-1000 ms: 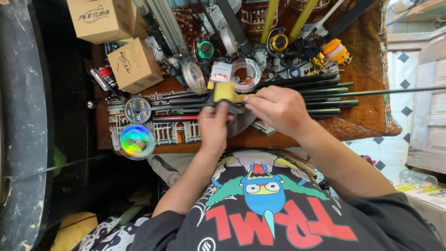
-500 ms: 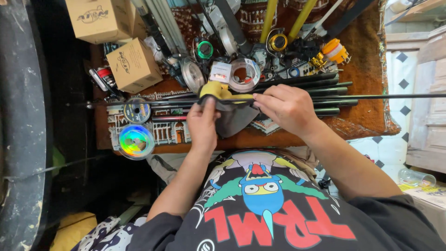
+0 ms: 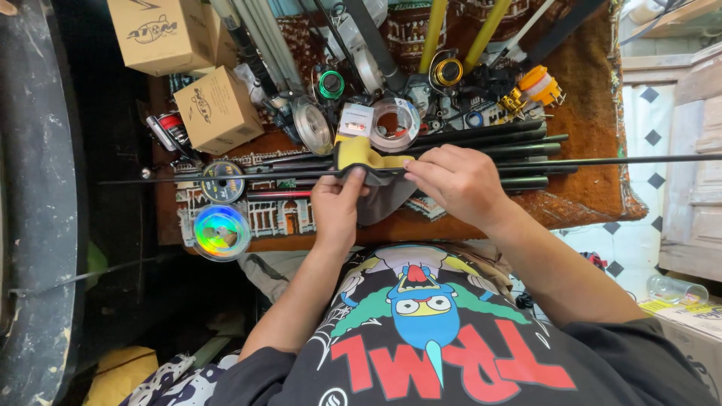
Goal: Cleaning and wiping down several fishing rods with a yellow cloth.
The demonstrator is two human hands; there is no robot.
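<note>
A long thin black rod [image 3: 602, 159] runs left to right across the patterned rug [image 3: 594, 120]. My left hand [image 3: 336, 204] pinches a yellow and grey cloth [image 3: 361, 154] that is wrapped around the rod. My right hand [image 3: 460, 183] grips the rod just to the right of the cloth, fingers curled over it. Several other black rod sections [image 3: 489, 139] lie in a bundle just beyond the hands.
Two cardboard boxes [image 3: 214, 109] stand at the far left. Line spools [image 3: 221, 231] lie at the rug's left end, a clear tape-like spool [image 3: 392, 124] beyond the cloth. Fishing reels [image 3: 447, 73] and yellow rod handles [image 3: 434, 30] fill the far side. A dark curved surface [image 3: 34, 210] borders the left.
My left hand has slid the cloth a little to the left along the rod, then held near there. My right hand stays gripping the rod.
</note>
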